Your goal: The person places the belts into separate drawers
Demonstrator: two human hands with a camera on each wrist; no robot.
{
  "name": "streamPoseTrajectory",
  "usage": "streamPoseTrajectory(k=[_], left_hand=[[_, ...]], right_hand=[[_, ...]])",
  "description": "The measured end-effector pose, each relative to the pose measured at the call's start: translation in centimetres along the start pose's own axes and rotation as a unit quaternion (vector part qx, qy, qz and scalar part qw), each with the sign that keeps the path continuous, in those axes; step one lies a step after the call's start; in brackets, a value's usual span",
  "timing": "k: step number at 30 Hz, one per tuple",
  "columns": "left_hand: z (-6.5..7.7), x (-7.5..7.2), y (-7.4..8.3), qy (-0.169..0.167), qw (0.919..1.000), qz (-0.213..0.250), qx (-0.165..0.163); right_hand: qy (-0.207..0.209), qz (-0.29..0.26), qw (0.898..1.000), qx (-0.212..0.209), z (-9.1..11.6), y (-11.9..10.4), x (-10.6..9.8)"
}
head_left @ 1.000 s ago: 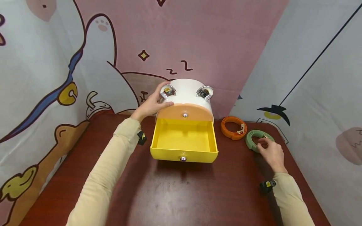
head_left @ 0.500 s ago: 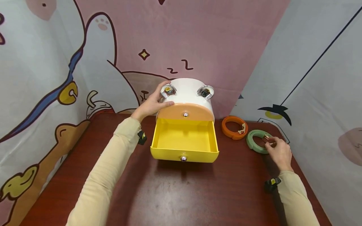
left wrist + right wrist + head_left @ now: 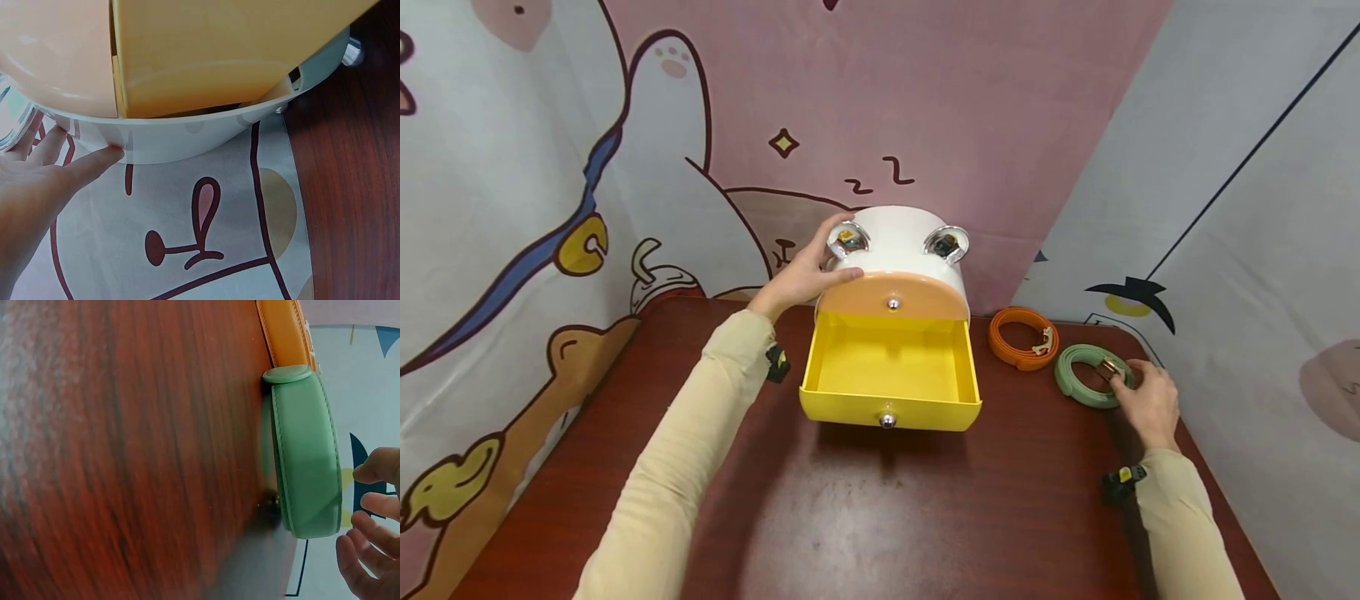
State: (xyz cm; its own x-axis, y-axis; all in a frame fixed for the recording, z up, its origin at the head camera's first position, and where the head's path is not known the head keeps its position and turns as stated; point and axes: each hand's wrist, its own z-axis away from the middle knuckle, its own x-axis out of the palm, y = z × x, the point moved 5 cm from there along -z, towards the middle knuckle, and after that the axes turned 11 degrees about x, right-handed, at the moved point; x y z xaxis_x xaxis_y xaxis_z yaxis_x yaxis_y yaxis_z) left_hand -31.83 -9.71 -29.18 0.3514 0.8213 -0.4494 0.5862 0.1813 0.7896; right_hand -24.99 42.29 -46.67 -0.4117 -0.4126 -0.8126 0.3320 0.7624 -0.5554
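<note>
A white cabinet [image 3: 895, 242] with silver ears stands at the table's back, its yellow lower drawer [image 3: 891, 410] pulled out and bare inside. Above it the peach upper drawer [image 3: 917, 293] is closed. My left hand [image 3: 801, 275] rests on the cabinet's left side, thumb along the front edge; in the left wrist view its fingertips [image 3: 114, 152] touch the white shell. A coiled green belt [image 3: 1070, 385] with a gold buckle lies at the right. My right hand [image 3: 1150, 404] is at the coil's right edge beside the buckle, fingers loosely bent and apart in the right wrist view.
A coiled orange belt [image 3: 1000, 343] lies between the cabinet and the green belt. The dark red table [image 3: 887, 517] stretches toward me. Printed cartoon cloth [image 3: 1000, 125] hangs behind and at both sides.
My right hand has shifted right, from over the green coil to its right edge, and more of the buckle shows. The left hand and the cabinet have kept their places.
</note>
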Motion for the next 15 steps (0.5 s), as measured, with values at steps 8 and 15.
streamPoseTrajectory(k=[8,15], left_hand=[[0.0,0.0,-0.1,-0.001,1.0,0.004,0.001],[0.0,0.1,-0.1,0.0,1.0,0.007,0.002]], right_hand=[[-0.036,-0.011,0.999,0.036,-0.4,1.2,1.1],[-0.055,-0.032,0.997,0.042,-0.3,1.9,1.8]])
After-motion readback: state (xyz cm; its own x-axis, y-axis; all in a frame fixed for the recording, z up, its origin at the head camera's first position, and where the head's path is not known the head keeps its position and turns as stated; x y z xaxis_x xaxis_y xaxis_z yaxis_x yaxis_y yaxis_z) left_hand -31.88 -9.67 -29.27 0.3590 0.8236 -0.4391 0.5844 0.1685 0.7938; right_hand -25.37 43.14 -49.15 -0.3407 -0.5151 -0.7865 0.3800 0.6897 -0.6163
